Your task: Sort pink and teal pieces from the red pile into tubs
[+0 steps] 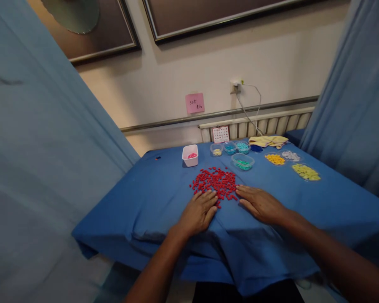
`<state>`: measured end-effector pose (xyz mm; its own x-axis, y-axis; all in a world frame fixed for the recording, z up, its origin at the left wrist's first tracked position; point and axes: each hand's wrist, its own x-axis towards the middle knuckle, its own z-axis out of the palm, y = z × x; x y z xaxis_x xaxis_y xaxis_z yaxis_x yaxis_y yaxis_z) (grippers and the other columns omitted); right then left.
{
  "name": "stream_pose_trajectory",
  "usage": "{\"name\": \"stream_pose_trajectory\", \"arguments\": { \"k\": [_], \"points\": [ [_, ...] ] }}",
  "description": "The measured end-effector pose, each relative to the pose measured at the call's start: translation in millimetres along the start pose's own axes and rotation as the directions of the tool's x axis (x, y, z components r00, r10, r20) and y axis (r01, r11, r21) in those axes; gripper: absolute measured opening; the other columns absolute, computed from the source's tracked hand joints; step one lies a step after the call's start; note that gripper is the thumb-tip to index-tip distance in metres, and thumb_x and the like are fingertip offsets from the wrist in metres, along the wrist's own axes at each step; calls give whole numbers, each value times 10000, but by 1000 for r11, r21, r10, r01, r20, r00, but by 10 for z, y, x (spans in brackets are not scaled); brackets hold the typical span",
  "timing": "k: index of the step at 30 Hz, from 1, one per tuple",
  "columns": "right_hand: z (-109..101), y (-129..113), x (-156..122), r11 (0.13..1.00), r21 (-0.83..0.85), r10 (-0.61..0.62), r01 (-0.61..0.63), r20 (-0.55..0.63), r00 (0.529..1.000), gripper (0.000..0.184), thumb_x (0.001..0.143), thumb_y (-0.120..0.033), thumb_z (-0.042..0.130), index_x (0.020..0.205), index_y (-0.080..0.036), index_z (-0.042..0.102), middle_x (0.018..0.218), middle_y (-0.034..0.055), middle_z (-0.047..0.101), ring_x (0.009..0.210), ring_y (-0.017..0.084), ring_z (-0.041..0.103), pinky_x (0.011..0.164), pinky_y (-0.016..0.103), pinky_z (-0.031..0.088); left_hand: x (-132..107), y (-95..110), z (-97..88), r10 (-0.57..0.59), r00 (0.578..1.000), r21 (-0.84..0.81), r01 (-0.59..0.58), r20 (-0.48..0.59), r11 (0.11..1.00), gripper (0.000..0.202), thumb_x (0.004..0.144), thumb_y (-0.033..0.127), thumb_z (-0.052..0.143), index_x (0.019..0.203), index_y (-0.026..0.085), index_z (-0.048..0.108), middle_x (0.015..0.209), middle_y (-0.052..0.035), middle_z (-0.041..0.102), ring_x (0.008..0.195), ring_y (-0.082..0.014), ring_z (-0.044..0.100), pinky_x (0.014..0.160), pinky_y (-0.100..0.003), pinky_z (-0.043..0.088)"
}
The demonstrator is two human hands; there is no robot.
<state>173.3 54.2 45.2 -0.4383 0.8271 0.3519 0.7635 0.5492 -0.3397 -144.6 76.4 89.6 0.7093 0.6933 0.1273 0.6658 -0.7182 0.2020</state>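
Observation:
A loose spread of small red pieces [215, 181], too small to name exactly, lies on the blue cloth of the table. My left hand [198, 211] rests flat at the near left edge of the spread, its fingertips touching several pieces. On the right side, my right hand [260, 204] lies palm down with fingers stretched toward the pieces, fingertips at their edge. Neither hand grips anything. Behind the spread stands a white tub [190, 156] with some pink-red pieces inside.
Clear containers hold teal pieces [242, 146], green pieces [244, 164] and cream pieces [217, 152]. Farther right are dishes of orange pieces [274, 159], pale pieces [291, 155] and yellow-green pieces [306, 171]. A yellow cloth [268, 141] lies by the wall. Curtains [50, 139] flank the table.

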Motion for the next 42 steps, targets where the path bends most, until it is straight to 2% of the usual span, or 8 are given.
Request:
{"name": "stream_pose_trajectory", "arguments": {
  "k": [6, 10, 15, 22, 28, 36, 39, 42],
  "points": [
    [-26, 28, -36, 999, -30, -42, 38, -159, 986, 459, 1136, -419, 447, 1406, -210, 754, 1429, 152, 752, 1323, 313, 699, 1163, 547, 545, -73, -13, -9, 86, 994, -5, -86, -63, 996, 524, 1157, 445, 411, 1601, 236, 593, 1714, -51, 474, 1639, -237, 385, 1365, -517, 277],
    [-75, -12, -26, 995, -33, -96, 93, -96, 991, 456, 1140, -420, 430, 1214, -204, 825, 1181, 143, 816, 1069, 290, 743, 993, 486, 604, -125, 18, -70, 231, 972, -7, -231, -41, 973, 524, 1124, 528, 496, 1533, 248, 665, 1676, -61, 531, 1592, -278, 457, 1325, -519, 333],
    [-72, -37, 2, 990, 3, -143, 144, -95, 985, 440, 1136, -390, 445, 1308, -205, 806, 1323, 133, 803, 1239, 286, 731, 1110, 488, 573, -82, 77, -130, 273, 959, -25, -272, 70, 962, 574, 1129, 544, 490, 1603, 236, 590, 1698, -75, 498, 1607, -286, 439, 1347, -558, 302],
    [-7, -26, 18, 1000, -2, -27, 27, -220, 975, 481, 1100, -431, 512, 1491, -212, 686, 1448, 166, 739, 1354, 331, 683, 1184, 565, 530, -31, -28, -36, 171, 985, 52, -173, 28, 984, 716, 1111, 633, 488, 1693, 218, 469, 1778, -121, 344, 1669, -331, 316, 1365, -613, 271],
    [-193, 124, -8, 896, 317, 436, -310, -509, 742, 903, 1038, -465, 542, 1782, -149, 140, 1256, 170, 784, 874, 276, 773, 844, 464, 651, -63, -143, 63, 140, 977, 81, -128, -163, 988, 620, 1129, 567, 469, 1609, 189, 579, 1718, -152, 461, 1600, -329, 444, 1322, -582, 386],
    [-648, 512, -673, 613, 465, 788, -639, -416, 453, 1104, 946, -551, 617, 1767, -25, 99, 1076, 134, 835, 938, 313, 769, 918, 456, 593, -28, -145, 85, 138, 968, 89, -122, -208, 989, 574, 1120, 554, 494, 1535, 188, 650, 1637, -141, 570, 1519, -308, 545, 1287, -539, 448],
    [-637, 525, -845, 486, 599, 872, -636, -283, 400, 1122, 953, -586, 599, 1756, 8, 88, 1111, 171, 839, 810, 285, 762, 770, 418, 610, -28, -139, 85, 130, 967, 92, -112, -218, 989, 542, 1119, 545, 502, 1489, 195, 688, 1604, -137, 604, 1489, -309, 575, 1270, -538, 467],
    [-608, 485, -826, 543, 613, 833, -574, -308, 460, 1062, 962, -589, 601, 1766, -68, 143, 1152, 151, 836, 755, 248, 756, 734, 386, 600, -30, -139, 86, 136, 964, 94, -117, -228, 989, 516, 1118, 530, 516, 1460, 195, 709, 1578, -136, 627, 1461, -306, 601, 1252, -533, 489]
  ]
}}
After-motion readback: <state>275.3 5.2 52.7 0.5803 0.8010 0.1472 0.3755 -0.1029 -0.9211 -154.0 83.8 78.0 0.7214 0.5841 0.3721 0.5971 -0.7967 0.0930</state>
